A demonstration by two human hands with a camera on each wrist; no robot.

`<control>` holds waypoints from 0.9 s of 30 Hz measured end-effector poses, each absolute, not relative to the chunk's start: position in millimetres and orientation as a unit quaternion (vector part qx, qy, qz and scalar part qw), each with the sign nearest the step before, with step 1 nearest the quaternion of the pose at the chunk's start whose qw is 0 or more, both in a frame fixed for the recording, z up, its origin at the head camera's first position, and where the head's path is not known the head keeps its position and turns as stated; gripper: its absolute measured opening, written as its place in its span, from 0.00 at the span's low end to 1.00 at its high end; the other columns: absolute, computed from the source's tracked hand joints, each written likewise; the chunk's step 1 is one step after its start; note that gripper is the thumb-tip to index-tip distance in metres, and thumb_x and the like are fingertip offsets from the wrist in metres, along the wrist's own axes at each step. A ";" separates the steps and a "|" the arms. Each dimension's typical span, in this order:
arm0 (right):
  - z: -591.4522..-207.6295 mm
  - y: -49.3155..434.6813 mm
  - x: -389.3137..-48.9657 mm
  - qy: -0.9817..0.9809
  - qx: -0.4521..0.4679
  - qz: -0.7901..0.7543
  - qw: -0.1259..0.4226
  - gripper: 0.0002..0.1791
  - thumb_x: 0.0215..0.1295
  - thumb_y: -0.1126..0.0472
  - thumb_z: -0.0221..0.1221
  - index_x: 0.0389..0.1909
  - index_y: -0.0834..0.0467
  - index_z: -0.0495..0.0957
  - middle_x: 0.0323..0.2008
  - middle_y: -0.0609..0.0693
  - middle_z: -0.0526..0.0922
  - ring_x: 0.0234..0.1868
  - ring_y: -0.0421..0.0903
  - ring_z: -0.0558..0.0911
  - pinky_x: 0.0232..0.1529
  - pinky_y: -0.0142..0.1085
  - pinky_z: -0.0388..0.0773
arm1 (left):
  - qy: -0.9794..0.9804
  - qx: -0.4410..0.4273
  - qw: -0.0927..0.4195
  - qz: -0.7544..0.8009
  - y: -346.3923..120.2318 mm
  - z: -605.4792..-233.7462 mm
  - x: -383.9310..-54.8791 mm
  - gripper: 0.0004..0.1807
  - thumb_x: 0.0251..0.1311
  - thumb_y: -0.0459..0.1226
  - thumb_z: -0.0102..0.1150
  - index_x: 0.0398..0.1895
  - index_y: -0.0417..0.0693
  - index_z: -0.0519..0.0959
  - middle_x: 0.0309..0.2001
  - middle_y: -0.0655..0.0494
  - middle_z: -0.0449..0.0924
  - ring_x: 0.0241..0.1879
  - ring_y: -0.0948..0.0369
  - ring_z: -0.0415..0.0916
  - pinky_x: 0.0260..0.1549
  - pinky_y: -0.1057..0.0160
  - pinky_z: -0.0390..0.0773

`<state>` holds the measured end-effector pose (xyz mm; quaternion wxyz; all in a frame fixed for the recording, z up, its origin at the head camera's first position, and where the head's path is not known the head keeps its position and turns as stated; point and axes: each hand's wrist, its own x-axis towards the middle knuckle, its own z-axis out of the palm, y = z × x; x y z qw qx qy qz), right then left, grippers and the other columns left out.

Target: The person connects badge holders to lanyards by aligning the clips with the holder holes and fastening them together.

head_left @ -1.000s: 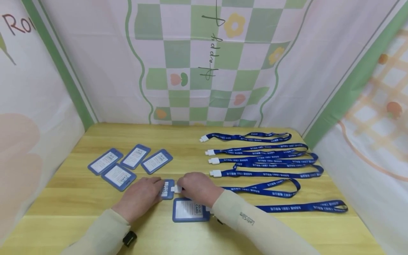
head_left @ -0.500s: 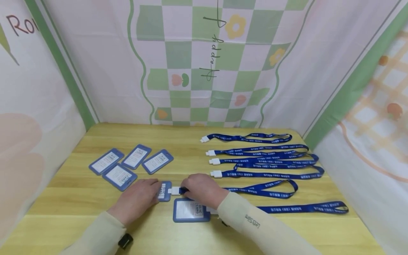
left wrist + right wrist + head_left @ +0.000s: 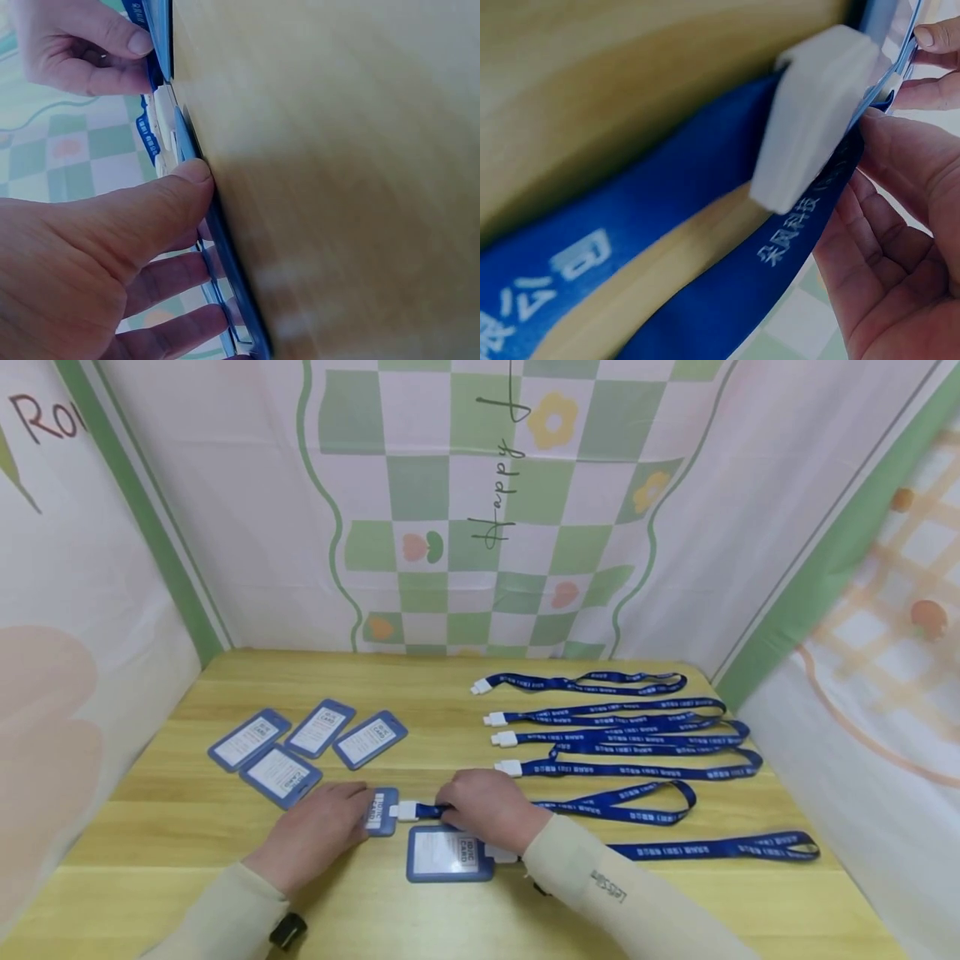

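My left hand [image 3: 318,827] holds a blue card holder [image 3: 381,814] at the table, its palm covering most of the holder. In the left wrist view, the thumb and fingers of the left hand [image 3: 97,255] lie along the holder's long edges. A white clip [image 3: 407,811] joins this holder to a blue lanyard [image 3: 615,811]. My right hand [image 3: 487,807] pinches that lanyard's strap just behind the clip. Nearer to me lies a second card holder [image 3: 444,854], with its white clip [image 3: 814,120] large in the right wrist view.
Several loose card holders [image 3: 322,728] lie at the left on the wooden table [image 3: 420,693]. Several blue lanyards [image 3: 622,720] with white clips are laid out at the back right. A second lanyard [image 3: 712,848] stretches right from the nearer holder. Printed cloth [image 3: 487,552] hangs behind.
The left hand has shifted slightly left with the card holder and attached clip. My right hand has slid right from the clip onto the strap, uncovering the clip and some blue strap.
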<state>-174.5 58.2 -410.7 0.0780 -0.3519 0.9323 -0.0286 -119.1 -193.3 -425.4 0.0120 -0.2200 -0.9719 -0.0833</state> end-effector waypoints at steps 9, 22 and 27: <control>-412.0 65.7 -173.9 0.934 -0.348 -0.036 0.067 0.07 0.70 0.50 0.68 0.44 0.44 0.90 0.31 0.36 0.86 0.29 0.32 0.78 0.37 0.30 0.83 | -0.974 -0.211 0.000 -0.078 -193.7 -424.6 -118.3 0.29 0.59 0.42 0.75 0.62 0.41 0.81 0.60 0.41 0.83 0.59 0.43 0.81 0.62 0.42 0.81; -410.9 72.1 -171.1 0.936 -0.346 -0.026 0.057 0.07 0.69 0.50 0.68 0.45 0.43 0.91 0.34 0.37 0.88 0.34 0.34 0.83 0.38 0.31 0.84 | -0.974 -0.214 0.003 -0.079 -195.8 -423.4 -114.5 0.30 0.58 0.42 0.76 0.62 0.40 0.81 0.60 0.40 0.83 0.58 0.43 0.81 0.61 0.41 0.81; -410.9 75.9 -170.1 0.934 -0.353 -0.027 0.047 0.07 0.69 0.51 0.68 0.45 0.43 0.91 0.35 0.37 0.88 0.35 0.34 0.84 0.39 0.32 0.85 | -0.973 -0.216 0.004 -0.079 -196.8 -423.7 -114.7 0.30 0.57 0.42 0.76 0.62 0.41 0.81 0.60 0.40 0.83 0.58 0.43 0.81 0.60 0.41 0.81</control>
